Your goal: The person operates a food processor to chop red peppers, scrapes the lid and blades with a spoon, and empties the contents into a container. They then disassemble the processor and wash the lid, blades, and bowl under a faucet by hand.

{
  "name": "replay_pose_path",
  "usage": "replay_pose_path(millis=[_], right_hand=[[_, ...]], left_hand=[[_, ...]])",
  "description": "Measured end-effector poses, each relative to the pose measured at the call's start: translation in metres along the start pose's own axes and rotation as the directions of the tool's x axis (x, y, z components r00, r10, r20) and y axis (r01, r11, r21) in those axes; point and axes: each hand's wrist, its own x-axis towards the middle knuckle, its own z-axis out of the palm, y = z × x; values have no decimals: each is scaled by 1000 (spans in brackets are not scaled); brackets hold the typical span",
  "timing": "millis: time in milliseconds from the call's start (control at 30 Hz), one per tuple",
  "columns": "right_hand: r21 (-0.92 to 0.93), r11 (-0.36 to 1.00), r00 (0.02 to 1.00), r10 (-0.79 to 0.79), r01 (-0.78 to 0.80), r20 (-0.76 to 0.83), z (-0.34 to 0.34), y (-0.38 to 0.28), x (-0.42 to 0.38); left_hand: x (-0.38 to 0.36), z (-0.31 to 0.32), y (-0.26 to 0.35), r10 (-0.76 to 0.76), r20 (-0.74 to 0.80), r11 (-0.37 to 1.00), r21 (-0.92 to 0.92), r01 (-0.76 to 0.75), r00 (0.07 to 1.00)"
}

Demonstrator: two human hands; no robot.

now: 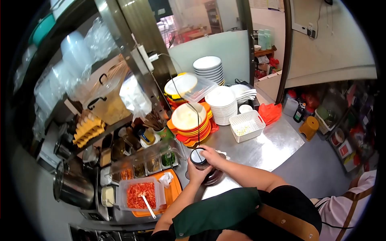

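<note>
An electric food chopper [198, 156] with a white, dark-rimmed top stands on the steel counter, and a dark cord runs up from it. Its bowl [214, 178] is dark and mostly covered by my hands and forearms. My left hand [196, 172] is wrapped round the near left side of the motor top. From the right, my right hand [213, 157] grips the upper edge of the same top. Just behind it rises a stack of orange and yellow bowls [189, 120].
A tub of chopped red peppers [140, 195] with a white spoon sits on an orange tray [175, 188] at left. White plates [222, 106] and a perforated basket [247, 126] stand behind. Another person's pink sleeve [345, 209] shows at lower right.
</note>
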Motion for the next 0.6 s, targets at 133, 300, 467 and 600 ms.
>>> replay_pose_path(millis=[133,300,467,600], right_hand=[[-15,1000,1000,-14,14,9,2,2,2],[-3,1000,1000,-5,5,5,5,-6,-2],[-118,992,998,-54,52,-14,6,2,0],[-110,993,999,-39,35,-33,9,3,-1]], left_hand=[[-4,-6,25,-110,26,992,63,108,994],[-3,-8,31,-120,55,992,41,118,991],[1,-8,20,-41,72,996,86,34,997],[-1,-8,1,-42,68,999,14,41,997]])
